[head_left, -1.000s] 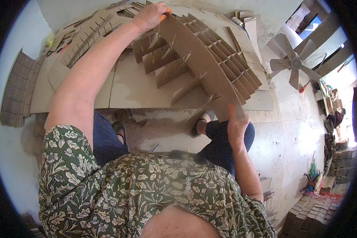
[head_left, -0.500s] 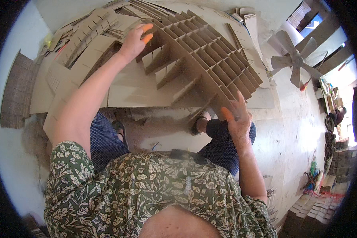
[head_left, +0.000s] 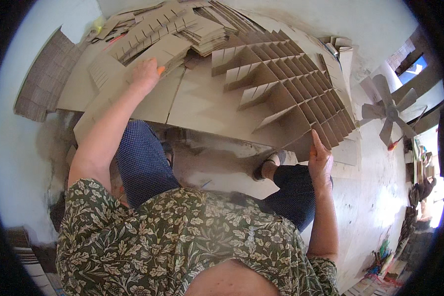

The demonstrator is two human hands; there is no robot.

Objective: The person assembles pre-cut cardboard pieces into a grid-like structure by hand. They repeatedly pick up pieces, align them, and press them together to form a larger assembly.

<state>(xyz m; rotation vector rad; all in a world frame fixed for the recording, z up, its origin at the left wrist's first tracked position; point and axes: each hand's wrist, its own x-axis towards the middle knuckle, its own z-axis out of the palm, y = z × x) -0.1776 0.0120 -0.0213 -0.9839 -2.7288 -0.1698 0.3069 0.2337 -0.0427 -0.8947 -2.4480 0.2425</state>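
A brown cardboard divider grid [head_left: 301, 81], made of interlocked slotted strips, lies tilted on the right of the work board. My right hand [head_left: 320, 160] holds its near corner, one finger stretched along the edge and the thumb hidden. Away to the left, my left hand [head_left: 147, 76] is closed at the near end of a stack of cardboard strips [head_left: 167, 49], with an orange cover on a fingertip. Its fingers are bent onto the top cardboard strip and partly hidden. Several cross strips [head_left: 259, 93] stick out from the grid's left side.
More slotted cardboard [head_left: 148, 27] is piled at the far left of the board [head_left: 197, 106]. A pile of grey-brown cardboard [head_left: 47, 74] stands by the left wall. A fan [head_left: 390, 112] is at the right. My knees are under the board's near edge.
My left hand has let go of the grid's far end and moved left to the strip stack. My right hand stays at the near corner. The whole view has shifted.
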